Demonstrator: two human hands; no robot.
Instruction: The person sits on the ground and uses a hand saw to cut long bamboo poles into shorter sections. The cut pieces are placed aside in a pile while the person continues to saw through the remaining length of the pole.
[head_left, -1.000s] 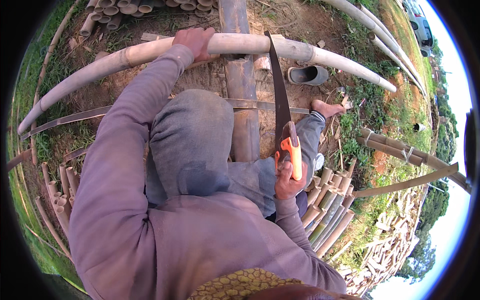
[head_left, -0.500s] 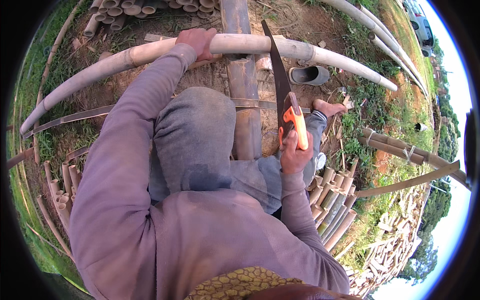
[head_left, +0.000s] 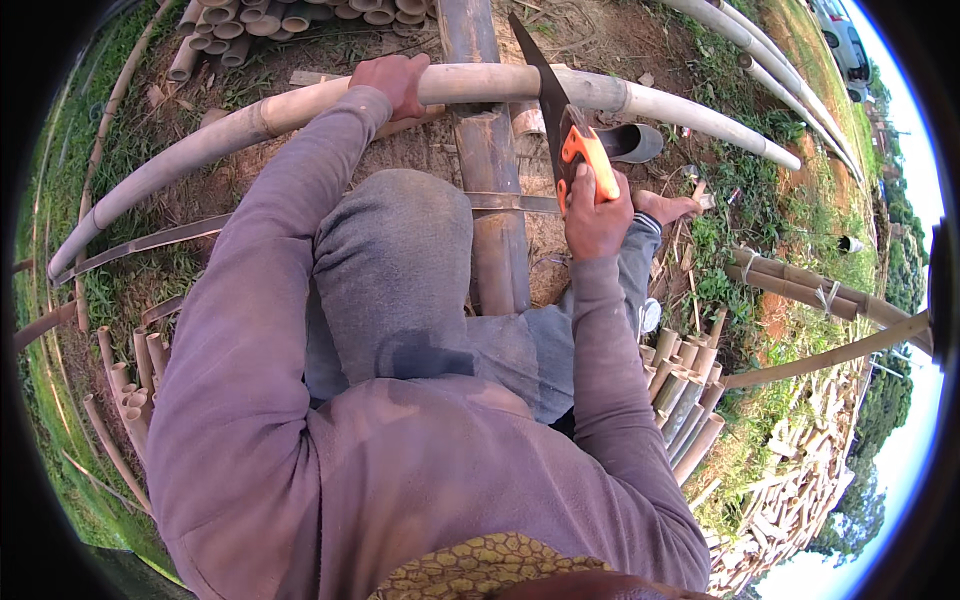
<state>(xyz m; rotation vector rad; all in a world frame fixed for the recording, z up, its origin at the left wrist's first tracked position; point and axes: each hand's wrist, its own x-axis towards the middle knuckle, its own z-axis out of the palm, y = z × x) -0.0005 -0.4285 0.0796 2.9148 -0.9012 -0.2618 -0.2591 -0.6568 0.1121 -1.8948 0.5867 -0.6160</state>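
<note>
A long pale bamboo pole [head_left: 690, 112] lies crosswise in front of me, over a thicker, darker bamboo log [head_left: 487, 165] that runs away from me. My left hand [head_left: 393, 84] is closed around the pole, left of the log. In my right hand [head_left: 598, 212] is the orange handle of a handsaw [head_left: 553, 103]. Its dark blade crosses the pole just right of the log, with the tip beyond the pole. Whether the teeth have cut into the bamboo cannot be made out.
Cut bamboo tubes are stacked at the far left [head_left: 255, 20], by my right side [head_left: 690, 400] and at my left [head_left: 135, 385]. A dark clog [head_left: 630, 143] lies near my bare foot [head_left: 668, 207]. Split bamboo scraps [head_left: 790, 490] heap at the lower right.
My right hand has pushed the saw forward and away from me, so more of the blade is past the pole. My left hand keeps its grip in nearly the same place.
</note>
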